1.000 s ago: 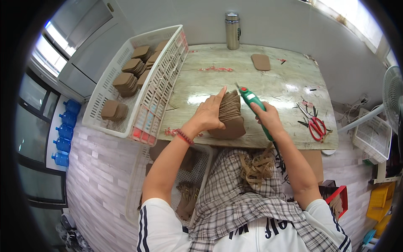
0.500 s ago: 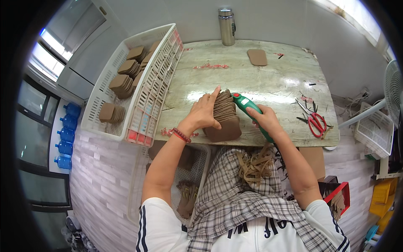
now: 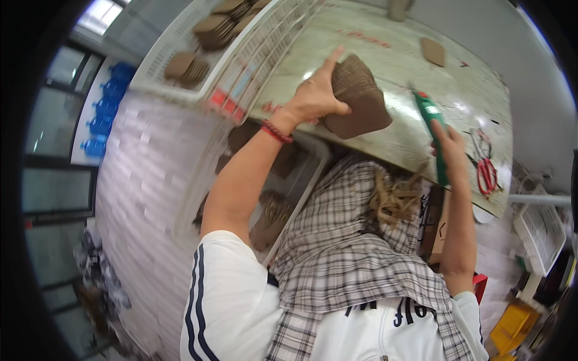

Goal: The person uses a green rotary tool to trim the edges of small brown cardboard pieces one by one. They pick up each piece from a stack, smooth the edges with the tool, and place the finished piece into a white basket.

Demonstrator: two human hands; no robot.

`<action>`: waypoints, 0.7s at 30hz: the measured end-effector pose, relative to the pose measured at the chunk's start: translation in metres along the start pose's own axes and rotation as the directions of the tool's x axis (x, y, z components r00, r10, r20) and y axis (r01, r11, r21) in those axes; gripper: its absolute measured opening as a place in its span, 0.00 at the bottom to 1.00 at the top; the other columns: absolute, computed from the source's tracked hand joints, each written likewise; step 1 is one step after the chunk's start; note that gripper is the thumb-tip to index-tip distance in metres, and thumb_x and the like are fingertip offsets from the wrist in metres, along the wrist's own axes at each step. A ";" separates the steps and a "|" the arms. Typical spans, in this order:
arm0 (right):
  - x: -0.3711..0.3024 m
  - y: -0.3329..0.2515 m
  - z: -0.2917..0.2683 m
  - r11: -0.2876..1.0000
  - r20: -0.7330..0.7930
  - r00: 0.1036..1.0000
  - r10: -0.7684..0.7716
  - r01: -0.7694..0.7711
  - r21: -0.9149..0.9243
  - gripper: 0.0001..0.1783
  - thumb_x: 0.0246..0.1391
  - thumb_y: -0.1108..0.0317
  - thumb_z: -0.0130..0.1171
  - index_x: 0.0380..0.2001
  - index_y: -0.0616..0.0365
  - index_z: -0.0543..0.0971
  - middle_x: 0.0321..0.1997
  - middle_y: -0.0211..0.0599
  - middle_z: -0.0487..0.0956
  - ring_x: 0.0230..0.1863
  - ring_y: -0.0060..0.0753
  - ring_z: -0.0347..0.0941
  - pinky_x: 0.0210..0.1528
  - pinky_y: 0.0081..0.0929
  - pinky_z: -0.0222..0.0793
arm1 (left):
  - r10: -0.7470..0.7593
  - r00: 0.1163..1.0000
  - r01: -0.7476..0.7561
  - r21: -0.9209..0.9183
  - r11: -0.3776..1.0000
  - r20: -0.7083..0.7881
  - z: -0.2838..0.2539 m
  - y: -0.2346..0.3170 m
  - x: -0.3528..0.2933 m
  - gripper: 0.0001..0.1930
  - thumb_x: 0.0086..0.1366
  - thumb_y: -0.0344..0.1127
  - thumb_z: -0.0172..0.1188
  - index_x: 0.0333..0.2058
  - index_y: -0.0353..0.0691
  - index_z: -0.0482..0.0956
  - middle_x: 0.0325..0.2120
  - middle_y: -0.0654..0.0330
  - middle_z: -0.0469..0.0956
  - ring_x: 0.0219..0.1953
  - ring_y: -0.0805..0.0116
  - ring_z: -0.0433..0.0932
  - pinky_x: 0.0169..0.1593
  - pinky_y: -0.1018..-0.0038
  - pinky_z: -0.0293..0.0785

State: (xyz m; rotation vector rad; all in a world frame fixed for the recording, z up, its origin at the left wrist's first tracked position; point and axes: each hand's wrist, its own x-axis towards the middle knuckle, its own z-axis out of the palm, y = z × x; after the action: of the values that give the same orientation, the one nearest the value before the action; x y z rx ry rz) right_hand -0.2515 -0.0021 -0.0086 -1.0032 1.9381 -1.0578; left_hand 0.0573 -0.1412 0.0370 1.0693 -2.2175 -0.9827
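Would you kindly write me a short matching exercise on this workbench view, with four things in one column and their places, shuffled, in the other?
Things:
1. Scissors
2. Green tool
3. Water jugs
4. Tall brown stack at the table's front edge

Places:
A. In a row at the far left of the view
B. Between the thumb and fingers of the left hand
C. Lying toward the right side of the table
D. In the right hand

Right pairs: 1-C, 2-D, 3-A, 4-B
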 end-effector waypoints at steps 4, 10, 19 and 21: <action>-0.012 0.025 -0.031 0.997 -0.015 0.999 0.043 -0.042 0.062 0.25 0.56 0.44 0.59 0.35 0.60 0.76 0.23 0.28 0.72 0.22 0.17 0.67 0.24 0.17 0.63 | -0.097 0.989 0.028 -0.500 0.866 -0.113 -0.061 -0.025 -0.101 0.57 0.40 0.29 0.73 0.68 0.40 0.47 0.60 0.49 0.61 0.61 0.58 0.65 0.62 0.70 0.62; -0.027 0.048 -0.052 0.992 -0.071 0.990 0.123 -0.120 0.048 0.24 0.57 0.44 0.58 0.31 0.58 0.75 0.19 0.28 0.72 0.17 0.18 0.68 0.20 0.17 0.64 | -0.620 0.749 0.211 -0.804 0.557 -0.233 -0.078 -0.094 -0.270 0.52 0.44 0.23 0.68 0.66 0.36 0.47 0.55 0.48 0.67 0.57 0.56 0.69 0.62 0.64 0.64; -0.019 0.065 -0.053 0.974 0.000 0.981 0.195 -0.193 0.119 0.21 0.59 0.48 0.57 0.32 0.58 0.76 0.19 0.28 0.72 0.16 0.18 0.67 0.19 0.18 0.64 | -0.778 0.628 0.229 -0.953 0.196 -0.009 0.042 -0.205 -0.280 0.50 0.46 0.26 0.71 0.64 0.34 0.47 0.56 0.46 0.63 0.57 0.55 0.68 0.58 0.63 0.69; -0.021 0.067 -0.051 0.969 -0.007 0.978 0.209 -0.206 0.135 0.21 0.59 0.49 0.57 0.33 0.58 0.76 0.19 0.28 0.71 0.16 0.18 0.67 0.19 0.18 0.64 | -0.773 0.634 0.278 -0.940 0.201 0.022 0.061 -0.211 -0.259 0.50 0.47 0.26 0.71 0.64 0.34 0.47 0.57 0.45 0.62 0.58 0.55 0.67 0.58 0.64 0.68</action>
State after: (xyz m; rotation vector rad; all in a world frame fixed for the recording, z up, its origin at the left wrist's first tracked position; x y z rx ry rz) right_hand -0.3047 0.0576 -0.0420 -0.7013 1.9135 -1.0650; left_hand 0.2624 0.0005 -0.1935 1.3266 -0.5287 -1.6900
